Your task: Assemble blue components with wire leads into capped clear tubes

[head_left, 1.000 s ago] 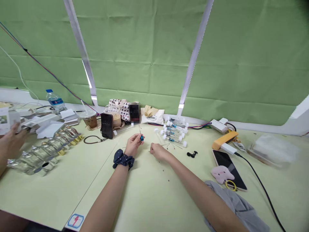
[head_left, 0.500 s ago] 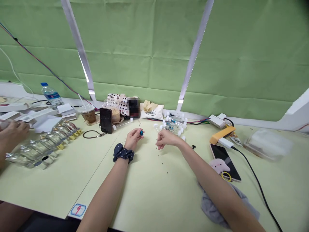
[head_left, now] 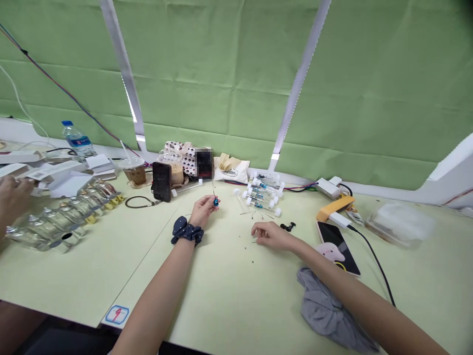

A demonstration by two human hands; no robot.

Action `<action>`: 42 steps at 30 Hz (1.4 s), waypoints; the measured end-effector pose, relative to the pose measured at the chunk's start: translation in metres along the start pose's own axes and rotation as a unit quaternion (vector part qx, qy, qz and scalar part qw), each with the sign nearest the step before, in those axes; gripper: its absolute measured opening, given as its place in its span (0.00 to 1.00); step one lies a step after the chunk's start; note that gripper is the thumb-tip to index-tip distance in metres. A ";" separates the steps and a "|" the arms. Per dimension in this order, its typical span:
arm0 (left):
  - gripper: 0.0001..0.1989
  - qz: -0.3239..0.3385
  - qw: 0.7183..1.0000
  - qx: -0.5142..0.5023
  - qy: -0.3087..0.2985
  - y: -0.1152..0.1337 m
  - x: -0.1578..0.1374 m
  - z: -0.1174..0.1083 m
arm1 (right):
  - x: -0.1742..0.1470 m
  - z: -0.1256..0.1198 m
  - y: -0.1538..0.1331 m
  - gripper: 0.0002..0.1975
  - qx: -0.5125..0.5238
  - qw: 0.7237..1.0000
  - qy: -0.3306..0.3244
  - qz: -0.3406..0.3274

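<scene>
My left hand (head_left: pixel 202 209), a dark dotted scrunchie (head_left: pixel 187 232) at its wrist, is closed on a small shiny blue piece (head_left: pixel 216 202) with a thin wire (head_left: pixel 214 188) standing up from it. Lower on the right, my right hand (head_left: pixel 271 235) rests near the tabletop with its fingers curled together; whatever tiny thing is at their tips is too small to name. Several thin metal pins (head_left: pixel 254 215) lie just beyond it. Little black parts (head_left: pixel 287 227) are beside its wrist, and tiny dark specks (head_left: pixel 246 248) dot the table to its left.
Clear tubes with white caps (head_left: pixel 264 193) are stacked at the back. A propped phone (head_left: pixel 161 182), a drink cup (head_left: pixel 134 171) and glass bottles (head_left: pixel 61 219) stand left, near a co-worker's hand (head_left: pixel 14 197). At right are a flat phone (head_left: pixel 342 249), a cable (head_left: pixel 375 256) and grey cloth (head_left: pixel 328 310).
My right hand has moved right and nearer to me, away from the pins, which now show along with more of the black parts. My left hand keeps holding the blue piece.
</scene>
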State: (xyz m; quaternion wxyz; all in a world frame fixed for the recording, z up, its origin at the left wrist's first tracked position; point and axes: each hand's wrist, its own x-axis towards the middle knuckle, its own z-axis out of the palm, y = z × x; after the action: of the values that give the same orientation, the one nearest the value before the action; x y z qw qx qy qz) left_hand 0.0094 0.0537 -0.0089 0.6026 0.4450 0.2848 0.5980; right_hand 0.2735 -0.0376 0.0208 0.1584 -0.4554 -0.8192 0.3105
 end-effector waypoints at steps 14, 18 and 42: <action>0.14 -0.009 1.000 0.001 0.002 -0.003 0.004 0.000 | -0.002 0.007 -0.010 0.13 0.030 0.989 -0.061 -0.130; 0.13 -0.012 1.000 -0.001 0.009 -0.003 0.005 0.002 | 0.000 0.005 -0.011 0.13 0.019 0.990 -0.076 -0.118; 0.12 -0.006 1.000 0.015 -0.008 -0.005 0.003 0.003 | -0.001 0.012 -0.007 0.14 0.007 0.991 -0.057 -0.123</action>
State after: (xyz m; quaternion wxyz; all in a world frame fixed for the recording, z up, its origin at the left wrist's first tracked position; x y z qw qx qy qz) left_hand 0.0146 0.0562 -0.0111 0.6017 0.4571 0.2920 0.5863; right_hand 0.2633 -0.0456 0.0167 0.1521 -0.3316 -0.8745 0.3197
